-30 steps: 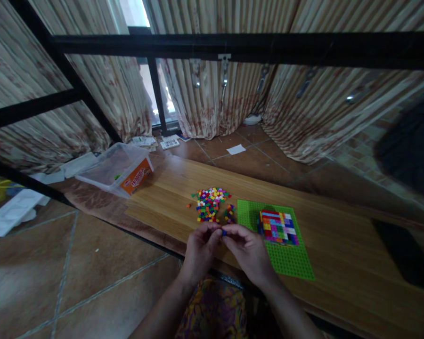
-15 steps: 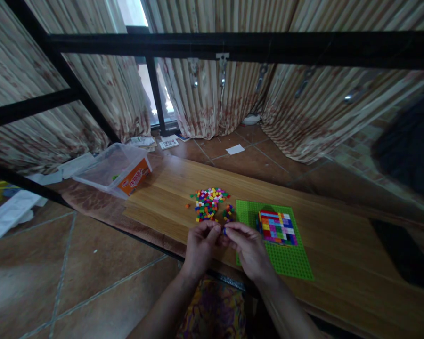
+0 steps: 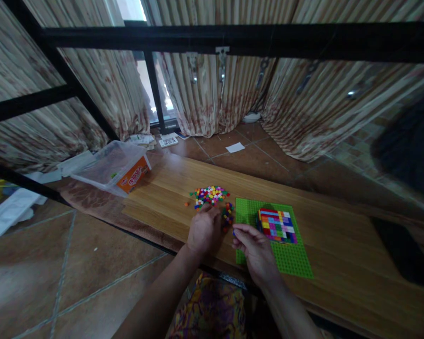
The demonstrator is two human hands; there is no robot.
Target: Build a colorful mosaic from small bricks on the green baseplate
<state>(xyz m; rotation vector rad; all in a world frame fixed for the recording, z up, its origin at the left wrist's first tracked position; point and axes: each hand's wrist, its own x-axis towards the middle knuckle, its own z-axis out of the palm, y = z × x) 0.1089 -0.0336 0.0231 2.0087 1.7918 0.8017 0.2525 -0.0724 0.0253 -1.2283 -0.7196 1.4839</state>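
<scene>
Under our hands runs the wooden tabletop (image 3: 169, 188), and on it, just right of our right hand (image 3: 256, 249), lies the green baseplate (image 3: 293, 261) with a multicoloured brick block (image 3: 277, 226) built on its far half. Beyond our left hand (image 3: 205, 230) sits the loose pile of small coloured bricks (image 3: 210, 195), and a smaller cluster of bricks (image 3: 228, 214) lies between the two hands, just ahead of them. Well off to the left of the left hand stands a clear plastic tub (image 3: 109, 167) with an orange label.

A second ago both hands were pressed together over one small blue piece at the table's near edge. Now they have parted: our left hand has gone forward, palm down, its fingers spread onto the near side of the pile, and whether it has closed on a brick we cannot tell. Our right hand keeps the tiny blue brick (image 3: 233, 232) pinched at its fingertips, held just left of the baseplate's near corner. We judge one piece is ready and the left hand is after another.
</scene>
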